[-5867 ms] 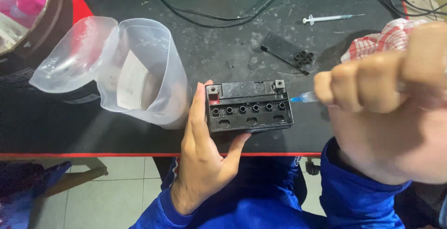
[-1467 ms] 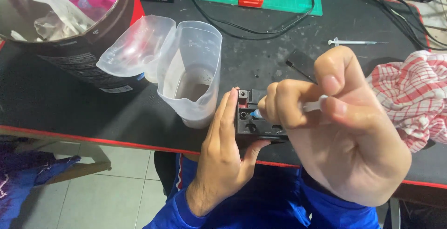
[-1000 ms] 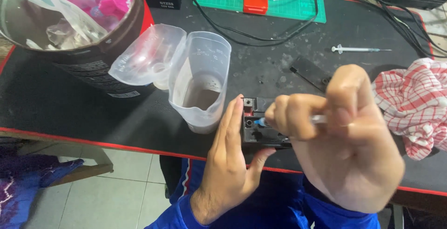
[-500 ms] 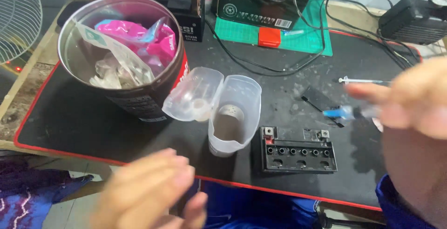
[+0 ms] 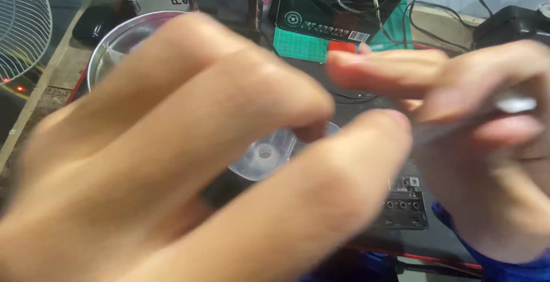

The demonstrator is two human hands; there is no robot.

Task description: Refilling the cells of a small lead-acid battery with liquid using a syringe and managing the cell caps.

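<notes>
Two blurred hands, left [image 5: 172, 161] spread, right [image 5: 487, 144] pinching a syringe [image 5: 513, 104], hide the battery [image 5: 404, 207].

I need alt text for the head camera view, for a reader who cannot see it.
Two blurred bare hands fill the view: the left hand spread, the right hand pinching a thin syringe. Behind them lie a black battery and a clear plastic container.

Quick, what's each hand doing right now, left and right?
Left hand: raised close to the camera, blurred, fingers spread, holding nothing visible.
Right hand: fingers pinched shut on a thin pale tool, too blurred to identify.
</notes>
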